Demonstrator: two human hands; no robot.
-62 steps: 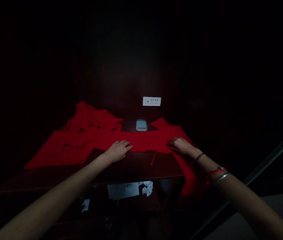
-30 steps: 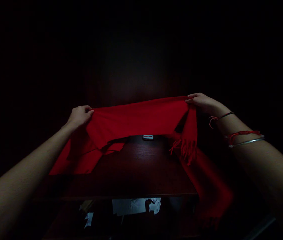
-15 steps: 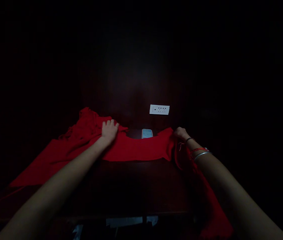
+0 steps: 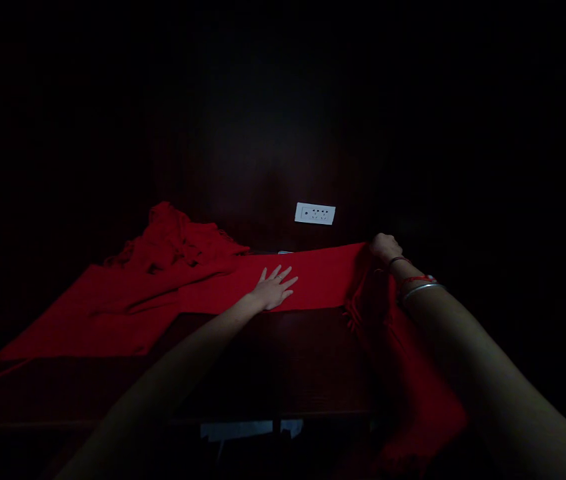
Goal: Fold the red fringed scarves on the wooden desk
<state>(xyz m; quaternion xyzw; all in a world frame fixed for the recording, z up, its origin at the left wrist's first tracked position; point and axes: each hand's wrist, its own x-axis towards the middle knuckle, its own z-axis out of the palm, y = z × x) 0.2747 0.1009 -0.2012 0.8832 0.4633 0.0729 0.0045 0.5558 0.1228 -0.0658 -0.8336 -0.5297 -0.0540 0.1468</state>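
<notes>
Dark reddish-brown wooden table (image 4: 293,373) stretching across the scene, its straight front edge just catching the light! Over it runs a long flat strip of red cloth (image 4: 323,277), loose threads dangling near its right end; to the left a broad red cloth panel (image 4: 83,327) spreads towards the front, a crumpled, fringed red cloth heap (image 4: 175,237) sits behind, and a pale flat object (image 4: 285,253) barely peeks past the strip's far side

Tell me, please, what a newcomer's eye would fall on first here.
Probably the vivid red fringed cloth, stretched across the dark brown table, with the left hand spread flat on it and the right hand closed on it farther right. Next, likely the white rectangular socket panel on the dark wall behind.
</notes>
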